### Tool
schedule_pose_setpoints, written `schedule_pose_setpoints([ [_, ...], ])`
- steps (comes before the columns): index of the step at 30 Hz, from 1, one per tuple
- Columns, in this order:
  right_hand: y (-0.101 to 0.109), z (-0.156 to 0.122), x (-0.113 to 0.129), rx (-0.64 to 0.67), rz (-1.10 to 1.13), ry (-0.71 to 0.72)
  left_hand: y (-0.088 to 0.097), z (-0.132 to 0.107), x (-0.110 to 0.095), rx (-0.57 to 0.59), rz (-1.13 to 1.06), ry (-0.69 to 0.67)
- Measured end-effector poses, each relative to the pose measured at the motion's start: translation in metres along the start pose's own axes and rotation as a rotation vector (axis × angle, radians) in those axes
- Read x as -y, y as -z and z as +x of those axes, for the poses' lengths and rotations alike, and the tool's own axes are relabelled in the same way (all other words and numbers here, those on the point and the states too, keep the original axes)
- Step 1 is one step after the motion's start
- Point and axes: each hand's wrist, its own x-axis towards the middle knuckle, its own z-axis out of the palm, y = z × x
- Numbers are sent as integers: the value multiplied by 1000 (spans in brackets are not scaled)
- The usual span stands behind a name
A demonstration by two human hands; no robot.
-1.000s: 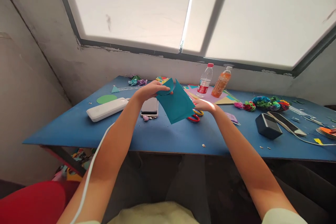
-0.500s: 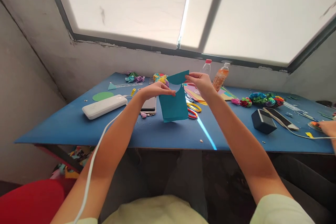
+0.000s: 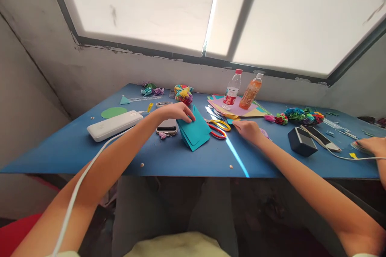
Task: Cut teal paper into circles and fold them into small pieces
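My left hand [image 3: 181,111] pinches a teal sheet of paper [image 3: 196,130] at its top left, with fingers closed on it. The paper looks folded or layered, and its lower corner is at the blue tabletop. My right hand [image 3: 249,131] is low over the table to the right, fingertips together at a small teal paper piece [image 3: 230,121], partly hidden by the fingers. Between the two hands lie scissors [image 3: 222,137] with yellow and red handles. A phone [image 3: 167,125] with a pink charm is behind my left forearm.
A white power bank [image 3: 114,125] with a cable and a green paper circle [image 3: 113,112] lie left. Coloured sheets [image 3: 212,106], a clear bottle [image 3: 231,92] and an orange drink bottle [image 3: 251,92] are behind. A dark box [image 3: 302,141] and another person's hand [image 3: 369,144] are right.
The teal sheet has come down to the table in my left hand. My right hand has moved right and down with the cut-off teal piece, away from the sheet.
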Motion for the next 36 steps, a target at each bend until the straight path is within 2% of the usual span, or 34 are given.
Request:
schedule_pose_setpoints([
  [4,-6,18,2,99,-225,43,-3,-11,0,-4,-48,-34],
  [11,-1,18,14,83,-456,107,-16,-26,16,-137,-187,-70],
  [15,3,19,12,139,-569,78,-23,-30,15,-196,-214,-9],
  [20,-4,31,9,257,-653,-1,-26,-36,6,-264,-268,49],
  [25,11,30,30,333,-691,-63,-25,-36,11,-400,-298,139],
  [28,23,29,55,295,-582,26,-24,-32,17,-438,-329,165],
  [29,24,29,64,293,-459,90,-25,-31,18,-448,-334,165],
  [30,22,30,72,312,-124,120,-25,-31,18,-459,-333,163],
  [31,18,31,79,371,146,110,-25,-31,18,-465,-326,161],
  [32,12,31,86,416,303,74,-26,-31,17,-466,-319,159],
  [34,-3,31,96,425,418,18,-27,-33,14,-454,-322,155],
  [36,-17,28,101,411,509,47,-29,-36,12,-457,-367,153],
])
